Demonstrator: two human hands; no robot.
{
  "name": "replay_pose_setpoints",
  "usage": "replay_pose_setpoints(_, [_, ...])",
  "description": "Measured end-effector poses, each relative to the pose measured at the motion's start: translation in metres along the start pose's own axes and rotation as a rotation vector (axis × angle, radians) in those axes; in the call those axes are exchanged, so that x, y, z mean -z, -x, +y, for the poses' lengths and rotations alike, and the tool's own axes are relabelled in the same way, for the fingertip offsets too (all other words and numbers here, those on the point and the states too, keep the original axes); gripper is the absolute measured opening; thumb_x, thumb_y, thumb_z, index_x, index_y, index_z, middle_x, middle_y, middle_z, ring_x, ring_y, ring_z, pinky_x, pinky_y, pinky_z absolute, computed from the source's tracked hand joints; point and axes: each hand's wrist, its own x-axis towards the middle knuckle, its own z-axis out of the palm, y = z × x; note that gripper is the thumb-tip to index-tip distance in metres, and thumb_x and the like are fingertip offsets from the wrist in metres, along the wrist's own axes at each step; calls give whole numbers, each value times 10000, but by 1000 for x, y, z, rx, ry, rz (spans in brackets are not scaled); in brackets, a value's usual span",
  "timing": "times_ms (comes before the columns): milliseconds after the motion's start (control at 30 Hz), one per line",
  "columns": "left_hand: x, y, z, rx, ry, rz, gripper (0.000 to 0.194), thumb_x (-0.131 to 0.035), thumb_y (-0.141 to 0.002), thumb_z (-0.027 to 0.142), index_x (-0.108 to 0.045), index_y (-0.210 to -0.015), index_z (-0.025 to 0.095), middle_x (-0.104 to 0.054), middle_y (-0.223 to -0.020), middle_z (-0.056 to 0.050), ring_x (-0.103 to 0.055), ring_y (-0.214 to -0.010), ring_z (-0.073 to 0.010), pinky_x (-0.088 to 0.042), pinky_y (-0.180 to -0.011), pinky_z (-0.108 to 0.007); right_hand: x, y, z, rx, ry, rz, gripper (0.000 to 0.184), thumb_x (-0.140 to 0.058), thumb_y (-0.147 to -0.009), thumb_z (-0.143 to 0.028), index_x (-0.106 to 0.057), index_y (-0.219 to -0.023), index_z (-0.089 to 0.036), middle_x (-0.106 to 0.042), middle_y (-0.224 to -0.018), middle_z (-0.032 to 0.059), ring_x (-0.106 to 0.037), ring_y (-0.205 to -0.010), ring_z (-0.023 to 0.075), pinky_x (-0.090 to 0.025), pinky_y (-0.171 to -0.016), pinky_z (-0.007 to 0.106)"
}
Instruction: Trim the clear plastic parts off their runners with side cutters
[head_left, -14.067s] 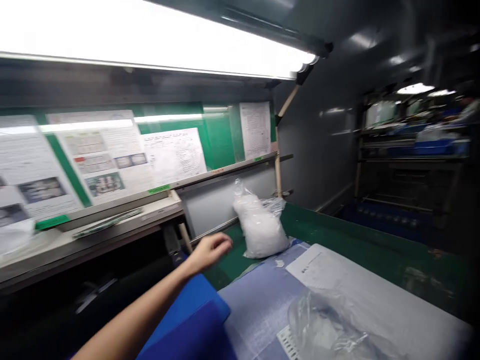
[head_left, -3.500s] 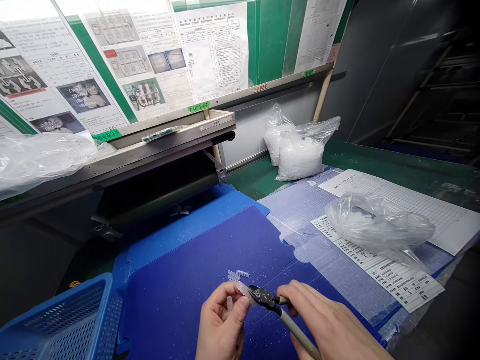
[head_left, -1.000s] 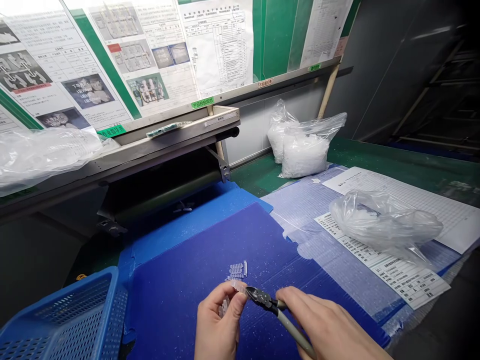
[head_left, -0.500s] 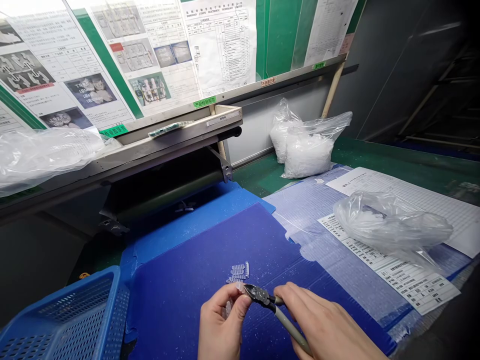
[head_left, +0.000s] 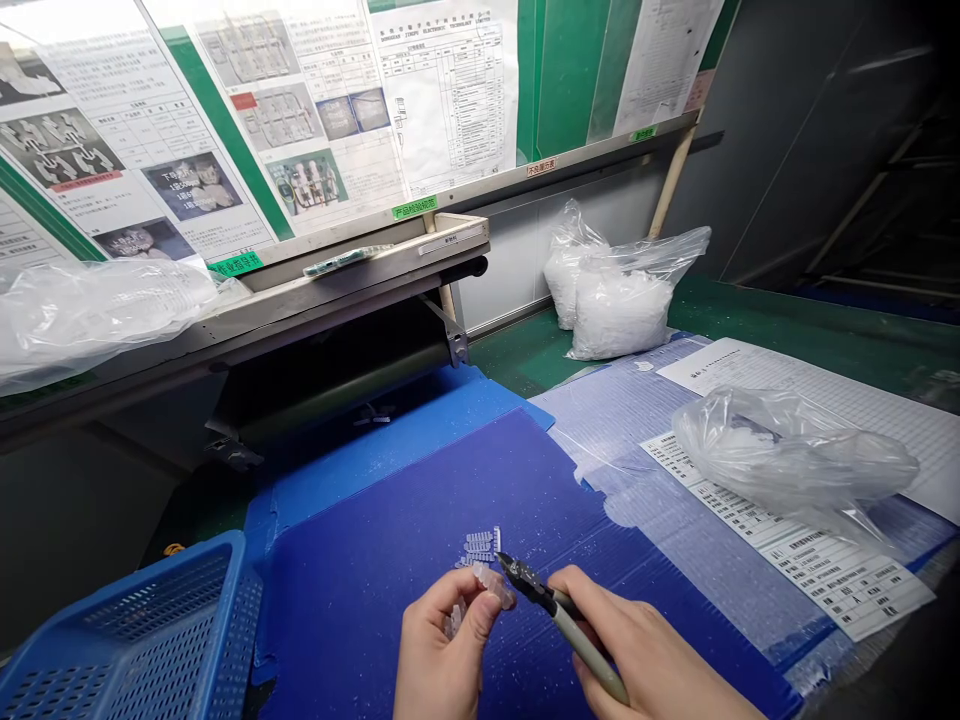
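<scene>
Between thumb and fingers, my left hand (head_left: 446, 640) pinches a small translucent plastic part (head_left: 493, 585); more clear plastic shows inside the curled fingers. My right hand (head_left: 637, 640) is wrapped round the grey handles of a pair of side cutters (head_left: 529, 580). The cutters' dark tips are just above and to the right of the part, apart from it. Just beyond the left fingertips, several small translucent comb-like plastic parts (head_left: 480, 545) lie in a group on the dark blue sheet (head_left: 390, 540).
A blue perforated basket (head_left: 240, 570) stands at the lower left. Filled clear bags (head_left: 622, 310) sit at the back right, and an open plastic bag (head_left: 787, 450) lies on a printed label sheet (head_left: 840, 580). A metal shelf (head_left: 337, 290) overhangs the back.
The cutters have come away from the plastic part, their tips moving up and right. More of the part now shows above my left thumb. The view has shifted slightly.
</scene>
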Motion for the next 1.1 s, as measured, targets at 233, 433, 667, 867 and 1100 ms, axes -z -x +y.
replay_pose_setpoints(233, [3, 1, 3, -21, -98, -39, 164, -652, -668, 332, -669, -681, 170, -620, -636, -12, -535, -656, -155, -407, -610, -192, -5, 1, 2, 64, 202, 58, 407, -429, -677, -71, -389, -1051, -225, -528, -1049, 46, -526, -935, 218, -444, -613, 288])
replay_pose_setpoints(433, [4, 1, 3, -18, -122, -62, 181, -637, -676, 344, -670, -703, 168, -643, -671, -26, -551, -686, -181, -419, -634, -210, -10, -2, 6, 81, 243, 55, 450, -422, -633, -49, -384, -1050, -215, -527, -1045, 59, -527, -917, 238, -451, -598, 307])
replay_pose_setpoints(667, [6, -5, -8, -21, -87, -71, 163, -645, -677, 308, -655, -691, 147, -614, -659, -28, -531, -673, -151, -411, -622, -189, -17, -5, 13, 35, 84, -50, 398, -400, -613, -17, -388, -959, -214, -531, -944, 31, -534, -820, 198, -408, -659, 278])
replay_pose_setpoints(867, [19, -15, -27, 263, 392, -222, 152, -571, -713, 289, -500, -696, 156, -495, -567, 38, -165, -323, -7, -76, -268, -132, -44, -57, 44, -110, 16, 55, 115, -379, -821, -117, -375, -904, -196, -525, -797, 3, -523, -680, 163, -360, -587, 233])
replay_pose_setpoints(1100, [24, -27, -42, 255, 249, -128, 355, -476, -800, 440, -370, -617, 155, -470, -449, 44, -160, -279, 15, -61, -291, -125, -76, -94, 46, -208, 110, 57, 176, -475, -754, -99, -455, -925, -132, -550, -863, 119, -551, -768, 308, -352, -604, 326])
